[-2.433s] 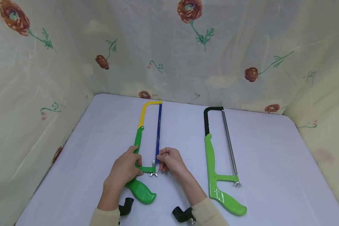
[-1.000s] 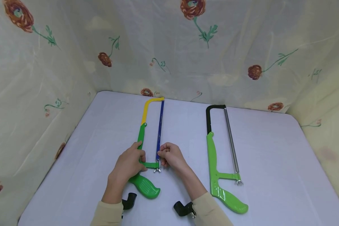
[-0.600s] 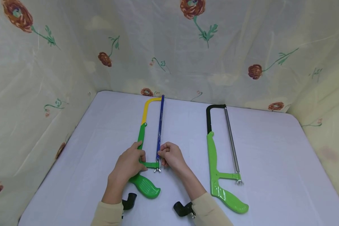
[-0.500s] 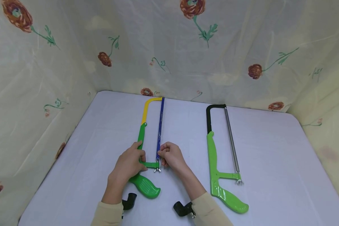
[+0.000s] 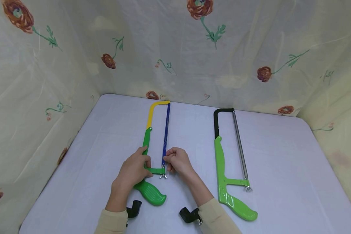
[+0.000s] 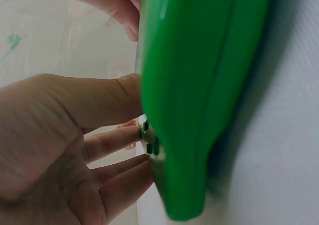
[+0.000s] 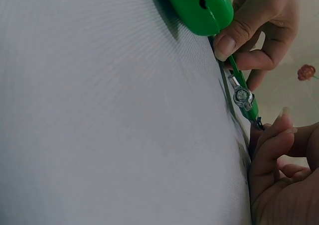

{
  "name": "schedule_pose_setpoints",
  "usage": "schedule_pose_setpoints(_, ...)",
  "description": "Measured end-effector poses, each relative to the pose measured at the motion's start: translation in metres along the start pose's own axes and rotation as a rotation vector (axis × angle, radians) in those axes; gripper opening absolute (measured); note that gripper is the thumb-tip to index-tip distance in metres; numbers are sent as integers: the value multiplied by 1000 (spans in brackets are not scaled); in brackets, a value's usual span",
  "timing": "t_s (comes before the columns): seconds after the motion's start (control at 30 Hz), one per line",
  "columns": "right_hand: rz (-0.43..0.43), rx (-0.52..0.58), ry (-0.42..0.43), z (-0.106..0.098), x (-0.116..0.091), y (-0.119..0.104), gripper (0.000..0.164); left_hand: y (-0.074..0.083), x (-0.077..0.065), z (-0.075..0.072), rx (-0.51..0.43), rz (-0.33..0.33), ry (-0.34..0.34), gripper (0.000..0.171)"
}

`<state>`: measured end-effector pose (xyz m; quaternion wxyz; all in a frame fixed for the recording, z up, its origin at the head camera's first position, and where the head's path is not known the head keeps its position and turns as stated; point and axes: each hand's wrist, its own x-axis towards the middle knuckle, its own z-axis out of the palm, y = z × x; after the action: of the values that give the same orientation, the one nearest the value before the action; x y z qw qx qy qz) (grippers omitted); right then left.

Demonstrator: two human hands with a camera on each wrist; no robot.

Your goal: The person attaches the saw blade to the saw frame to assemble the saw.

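A hacksaw [image 5: 146,139] with a yellow front bow and green rear frame lies at the table's left. My left hand [image 5: 133,170] grips its green frame above the handle [image 6: 194,75]. With thumb and fingers, my right hand [image 5: 178,162] pinches the blue hacksaw blade [image 5: 166,133] near its lower end. The blade's far end meets the tip of the yellow bow; whether it sits on the pin there is too small to tell. Its near end is by the post on the green arm, above a metal wing nut [image 7: 242,96].
To the right lies a second hacksaw [image 5: 218,169], light green and black with a grey blade. Black elbow-shaped pieces [image 5: 188,215] show beside both wrists. Flowered curtains [image 5: 175,48] hang behind and at both sides of the white table [image 5: 280,156].
The blade's far end stood past and over the bow's tip 0.6 s ago; it has since drawn back toward me, level with the tip. Both hands keep their hold and barely move.
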<state>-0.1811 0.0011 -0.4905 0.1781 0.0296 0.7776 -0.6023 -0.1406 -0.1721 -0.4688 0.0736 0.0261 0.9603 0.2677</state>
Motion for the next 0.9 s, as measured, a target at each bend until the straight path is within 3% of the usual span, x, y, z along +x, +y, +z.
schedule_pose_setpoints(0.67, 43, 42, 3, -1, 3, 0, 20, 2, -1, 0, 1, -1, 0, 22)
schedule_pose_setpoints(0.9, 25, 41, -9, -2, 3, -2, 35, 2, -2, 0, 3, -2, 4, 22)
